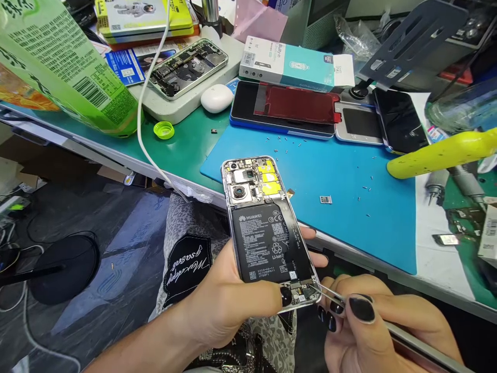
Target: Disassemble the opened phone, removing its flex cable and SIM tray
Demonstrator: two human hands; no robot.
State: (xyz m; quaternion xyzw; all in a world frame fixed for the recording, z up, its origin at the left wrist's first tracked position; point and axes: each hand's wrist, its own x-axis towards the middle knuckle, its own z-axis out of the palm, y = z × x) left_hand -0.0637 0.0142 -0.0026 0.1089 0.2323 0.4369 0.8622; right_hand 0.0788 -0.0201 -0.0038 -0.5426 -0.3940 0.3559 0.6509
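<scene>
An opened smartphone lies back-up in my left hand, above my lap. Its black battery, cameras and yellow-covered parts show. My left thumb presses on its lower end, and fingertips come out past its right edge. My right hand pinches metal tweezers. The tweezer tips reach the phone's bottom right corner, by the small boards and connectors there. Whether the tips grip a part is too small to tell.
A blue mat bears scattered screws and a SIM tray. Behind are stacked phones, a white-teal box, and another opened phone. A yellow bottle-like object juts in at right; a green bag stands left, beside a white cable.
</scene>
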